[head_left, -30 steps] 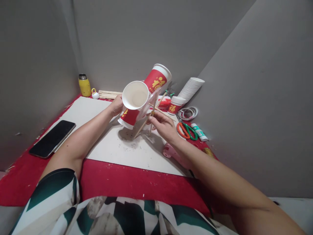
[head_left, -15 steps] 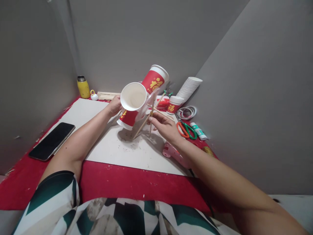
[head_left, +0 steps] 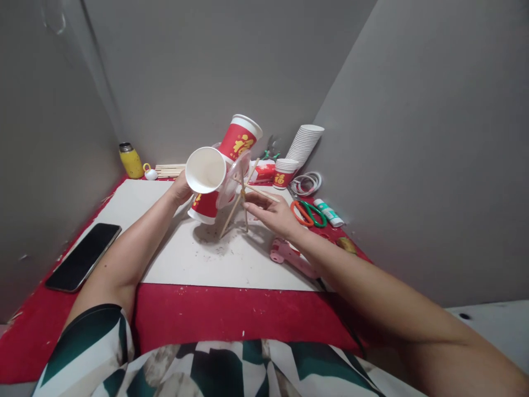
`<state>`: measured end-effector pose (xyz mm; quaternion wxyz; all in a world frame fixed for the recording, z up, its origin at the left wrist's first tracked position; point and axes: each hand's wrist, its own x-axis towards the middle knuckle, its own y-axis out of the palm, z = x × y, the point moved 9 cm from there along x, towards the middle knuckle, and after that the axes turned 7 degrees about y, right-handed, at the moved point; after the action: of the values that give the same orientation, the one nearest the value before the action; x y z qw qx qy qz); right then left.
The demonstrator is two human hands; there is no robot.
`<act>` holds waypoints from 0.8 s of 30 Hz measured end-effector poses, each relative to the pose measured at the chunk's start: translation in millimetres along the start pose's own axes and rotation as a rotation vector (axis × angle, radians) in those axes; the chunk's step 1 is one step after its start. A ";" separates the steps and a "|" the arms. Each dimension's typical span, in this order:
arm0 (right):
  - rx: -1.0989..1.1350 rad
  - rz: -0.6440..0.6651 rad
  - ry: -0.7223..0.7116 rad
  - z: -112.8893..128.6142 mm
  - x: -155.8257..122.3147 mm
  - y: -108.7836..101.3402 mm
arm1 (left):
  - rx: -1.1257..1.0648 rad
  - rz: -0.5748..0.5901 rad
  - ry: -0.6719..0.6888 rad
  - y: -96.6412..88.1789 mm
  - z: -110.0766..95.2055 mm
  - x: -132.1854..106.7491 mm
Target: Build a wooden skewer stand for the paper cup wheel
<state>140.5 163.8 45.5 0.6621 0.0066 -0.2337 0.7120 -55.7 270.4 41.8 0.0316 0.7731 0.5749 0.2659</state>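
A model of red-and-white paper cups (head_left: 240, 139) around a clear plastic disc (head_left: 233, 179) stands tilted over the white board. One cup (head_left: 205, 170) turns its open mouth to me. Crossed wooden sticks (head_left: 231, 216), joined where they meet, form a stand on the model's right side. My left hand (head_left: 182, 188) is at the far left of the model, closed against it, with its fingertips hidden behind the cups. My right hand (head_left: 275, 214) pinches the sticks near their crossing, thumb towards me.
Around the white board (head_left: 177, 264) lie a black phone (head_left: 84, 256), a yellow bottle (head_left: 130, 161), a bundle of sticks (head_left: 169, 170), stacked paper cups (head_left: 305, 144), a coil of cord (head_left: 306, 183), scissors with orange and green handles (head_left: 317, 214), a glue tube (head_left: 328, 213) and a pink glue gun (head_left: 289, 258).
The camera view has shifted, so most things sit farther left in the picture. Both hands keep their places on the cup model, which looks much the same.
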 end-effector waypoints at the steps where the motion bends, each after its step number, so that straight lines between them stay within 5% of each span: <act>1: -0.006 0.001 -0.013 1.0 -0.1 -1.8 | 0.003 -0.007 0.006 -1.4 -0.5 0.3; 15: -0.008 -0.052 0.039 -10.8 -0.1 -54.8 | 0.096 0.027 -0.032 -9.1 12.2 10.2; 24: -0.036 0.146 -0.067 -0.3 16.4 -10.4 | 0.200 -0.032 -0.085 -14.9 23.4 3.1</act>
<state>148.4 179.5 53.8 0.6003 0.0016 -0.2684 0.7534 -57.6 284.2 17.6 -0.0172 0.7736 0.6092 0.1737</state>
